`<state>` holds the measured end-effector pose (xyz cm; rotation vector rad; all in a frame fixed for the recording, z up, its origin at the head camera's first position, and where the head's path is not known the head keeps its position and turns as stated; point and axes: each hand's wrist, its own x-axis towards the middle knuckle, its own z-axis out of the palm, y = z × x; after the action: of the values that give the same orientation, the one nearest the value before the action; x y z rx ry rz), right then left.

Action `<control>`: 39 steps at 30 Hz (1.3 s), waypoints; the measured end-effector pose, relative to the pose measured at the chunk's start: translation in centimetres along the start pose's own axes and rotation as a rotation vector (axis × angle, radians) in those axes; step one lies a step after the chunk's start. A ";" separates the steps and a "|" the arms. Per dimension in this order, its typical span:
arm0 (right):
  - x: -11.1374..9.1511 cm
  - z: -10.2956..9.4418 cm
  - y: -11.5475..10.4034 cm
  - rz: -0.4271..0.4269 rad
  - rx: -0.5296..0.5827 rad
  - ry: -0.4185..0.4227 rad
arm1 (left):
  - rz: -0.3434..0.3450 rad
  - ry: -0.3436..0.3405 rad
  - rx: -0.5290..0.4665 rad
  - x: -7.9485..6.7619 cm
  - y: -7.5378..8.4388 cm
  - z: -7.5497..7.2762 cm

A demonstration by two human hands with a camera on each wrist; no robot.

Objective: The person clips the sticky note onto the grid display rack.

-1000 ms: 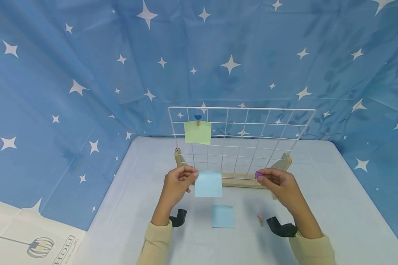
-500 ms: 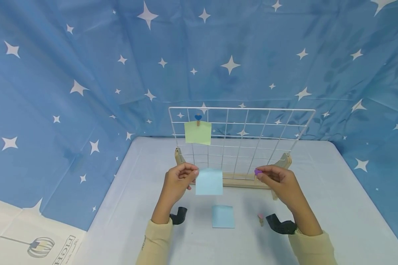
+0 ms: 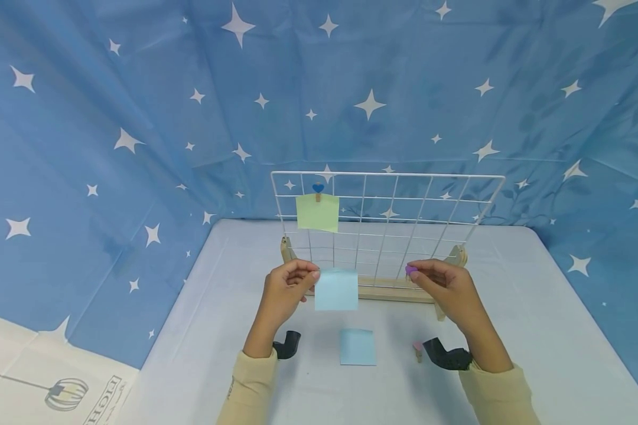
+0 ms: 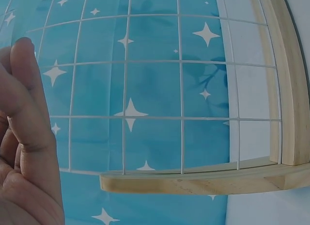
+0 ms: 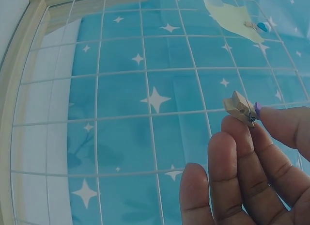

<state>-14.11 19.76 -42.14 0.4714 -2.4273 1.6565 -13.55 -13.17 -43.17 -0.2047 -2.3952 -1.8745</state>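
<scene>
My left hand (image 3: 287,295) pinches a light blue sticky note (image 3: 337,290) by its upper left edge, holding it up in front of the wire grid. Level with it on the right, my right hand (image 3: 445,289) pinches a small wooden clothespin (image 5: 238,107) with a purple end (image 3: 411,270) between thumb and fingers. The white wire grid (image 3: 404,198) stands upright behind both hands. A green sticky note (image 3: 317,213) hangs at its upper left, held by a clothespin with a blue heart (image 3: 318,188).
A pad of blue sticky notes (image 3: 358,347) lies on the white table (image 3: 234,254) between the forearms. Right of it lies a clothespin with a pink end (image 3: 417,350). The grid's wooden base (image 3: 393,291) runs behind the hands. A blue star-patterned cloth (image 3: 436,71) covers the background.
Both hands have risen slightly. The left hand with its blue note has edged right, and the right hand with the purple clothespin has shifted a little left.
</scene>
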 end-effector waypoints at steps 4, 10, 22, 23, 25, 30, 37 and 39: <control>0.1 0.0 -0.2 0.006 -0.018 -0.002 | 0.004 -0.002 -0.006 0.1 0.1 0.1; 0.1 0.1 -0.4 -0.005 -0.028 0.010 | 0.036 -0.006 -0.008 0.4 0.5 0.4; 0.2 0.3 -1.0 -0.021 -0.003 0.035 | 0.039 -0.002 -0.001 0.8 0.8 1.0; 0.2 0.3 -1.0 -0.021 0.005 0.036 | 0.039 -0.001 0.001 0.9 0.9 1.1; 0.2 0.4 -1.1 -0.025 0.017 0.039 | 0.041 -0.001 0.002 0.9 1.0 1.1; 0.2 0.7 -1.3 -0.045 0.036 0.052 | 0.045 -0.008 -0.009 1.1 1.3 1.3; 0.3 0.9 -1.7 -0.071 0.056 0.073 | 0.050 -0.009 -0.010 1.2 1.9 1.4; 0.3 1.0 -1.8 -0.077 0.063 0.080 | 0.055 -0.011 -0.010 1.2 2.0 1.5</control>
<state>-13.78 18.20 -40.85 0.4909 -2.2768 1.6909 -14.41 -11.22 -41.39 -0.2796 -2.3625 -1.8670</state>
